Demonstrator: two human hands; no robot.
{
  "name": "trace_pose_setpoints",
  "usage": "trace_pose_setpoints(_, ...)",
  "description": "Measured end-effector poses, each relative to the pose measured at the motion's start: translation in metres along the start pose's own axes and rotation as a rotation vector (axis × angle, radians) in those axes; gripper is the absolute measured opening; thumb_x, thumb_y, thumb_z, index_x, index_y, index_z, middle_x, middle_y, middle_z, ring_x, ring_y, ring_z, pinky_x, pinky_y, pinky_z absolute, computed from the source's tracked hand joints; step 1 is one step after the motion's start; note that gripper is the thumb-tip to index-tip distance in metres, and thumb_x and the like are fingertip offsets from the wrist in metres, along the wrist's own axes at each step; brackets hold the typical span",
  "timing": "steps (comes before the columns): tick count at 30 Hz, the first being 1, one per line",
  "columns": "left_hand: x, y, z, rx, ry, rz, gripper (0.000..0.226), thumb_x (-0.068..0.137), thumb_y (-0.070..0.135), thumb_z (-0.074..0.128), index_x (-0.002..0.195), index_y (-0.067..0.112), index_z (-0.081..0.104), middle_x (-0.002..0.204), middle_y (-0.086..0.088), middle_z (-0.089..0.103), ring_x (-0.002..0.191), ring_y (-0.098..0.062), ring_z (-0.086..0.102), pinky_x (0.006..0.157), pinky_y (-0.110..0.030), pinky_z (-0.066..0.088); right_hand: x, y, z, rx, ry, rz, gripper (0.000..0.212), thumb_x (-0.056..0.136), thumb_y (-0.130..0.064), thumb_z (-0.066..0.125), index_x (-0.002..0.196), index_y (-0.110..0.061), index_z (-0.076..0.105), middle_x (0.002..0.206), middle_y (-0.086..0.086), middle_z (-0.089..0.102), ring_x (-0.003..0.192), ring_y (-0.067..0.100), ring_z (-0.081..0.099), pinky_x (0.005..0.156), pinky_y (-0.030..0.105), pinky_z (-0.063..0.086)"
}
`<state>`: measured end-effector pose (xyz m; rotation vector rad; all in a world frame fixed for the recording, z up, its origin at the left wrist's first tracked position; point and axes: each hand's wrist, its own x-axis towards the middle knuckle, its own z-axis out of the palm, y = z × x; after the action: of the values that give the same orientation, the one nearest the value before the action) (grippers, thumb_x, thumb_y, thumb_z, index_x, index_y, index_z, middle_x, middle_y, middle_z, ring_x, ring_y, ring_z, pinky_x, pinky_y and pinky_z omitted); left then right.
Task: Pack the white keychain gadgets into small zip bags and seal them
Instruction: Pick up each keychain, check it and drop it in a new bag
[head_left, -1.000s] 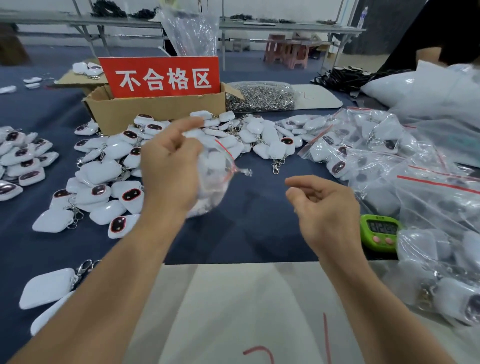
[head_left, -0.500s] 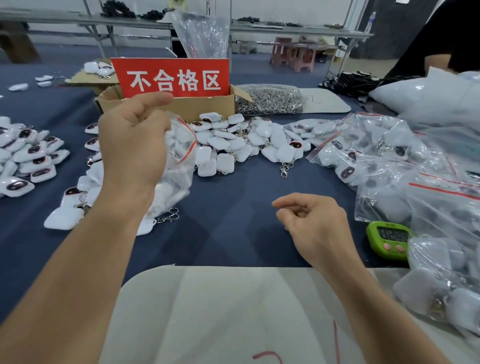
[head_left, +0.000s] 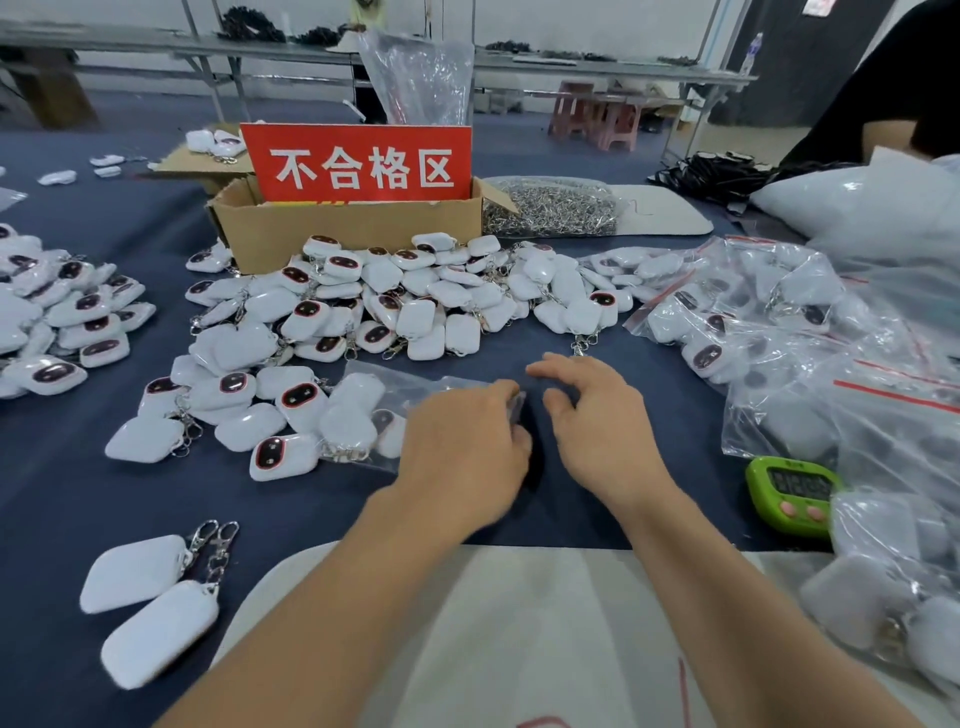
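White gadgets (head_left: 415, 317) everywhere, many showing a dark oval window ringed in red! Navy desk (head_left: 62, 493) underneath. Red sign (head_left: 356, 162), white characters, over a brown cardboard box (head_left: 353, 234). Clear zip bags (head_left: 779, 332) carry thin red stripes. And there, a lime-green timer (head_left: 792, 493) with pink buttons.

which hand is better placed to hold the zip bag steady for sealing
Left, likely: the left hand grips the zip bag at its right end; the right hand hovers beside it, empty, free to press the seal.
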<state>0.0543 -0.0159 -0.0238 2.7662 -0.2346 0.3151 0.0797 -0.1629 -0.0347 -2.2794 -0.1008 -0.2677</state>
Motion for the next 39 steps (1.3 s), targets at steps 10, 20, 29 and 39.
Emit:
trace_pose_setpoints(10, -0.002, 0.004, 0.009, -0.022, 0.027, 0.026, 0.02, 0.097, 0.037, 0.048, 0.108, 0.023, 0.055, 0.102, -0.004, 0.069, 0.093, -0.029, 0.063, 0.069, -0.035, 0.032, 0.066, -0.016, 0.022, -0.04, -0.295, -0.223, 0.065, 0.094, 0.004, 0.047, 0.147, -0.033, 0.057, 0.16, -0.003, 0.044, 0.149, 0.01, 0.035, 0.117, 0.013, 0.019)
trace_pose_setpoints(20, 0.001, -0.007, 0.008, -0.101, 0.013, -0.019, 0.016, 0.09, 0.043, 0.049, 0.084, 0.029, 0.053, 0.085, 0.005, 0.067, 0.085, -0.022, 0.061, 0.063, -0.035, 0.032, 0.055, -0.01, 0.023, -0.158, -0.203, -0.223, 0.052, 0.093, 0.002, 0.051, 0.138, -0.02, 0.066, 0.145, -0.001, 0.058, 0.138, 0.012, 0.038, 0.097, -0.008, 0.01)
trace_pose_setpoints(29, 0.005, -0.013, 0.009, -0.021, 0.051, -0.125, 0.027, 0.098, 0.043, 0.043, 0.111, 0.038, 0.065, 0.098, 0.002, 0.072, 0.096, -0.025, 0.065, 0.067, -0.034, 0.032, -0.001, -0.001, -0.002, -0.575, 0.148, -0.084, 0.028, 0.097, -0.034, 0.058, 0.087, -0.014, 0.075, 0.13, 0.006, 0.069, 0.129, 0.029, 0.053, 0.115, 0.04, 0.028)
trace_pose_setpoints(39, 0.003, -0.012, 0.009, -0.041, 0.047, -0.085, 0.037, 0.096, 0.042, 0.047, 0.131, 0.038, 0.058, 0.111, -0.001, 0.073, 0.104, -0.027, 0.064, 0.076, -0.034, 0.033, -0.021, -0.011, -0.007, -0.346, 0.038, -0.009, 0.019, 0.091, -0.021, 0.066, 0.11, -0.023, 0.066, 0.119, -0.009, 0.063, 0.121, 0.019, 0.049, 0.102, 0.038, 0.041)
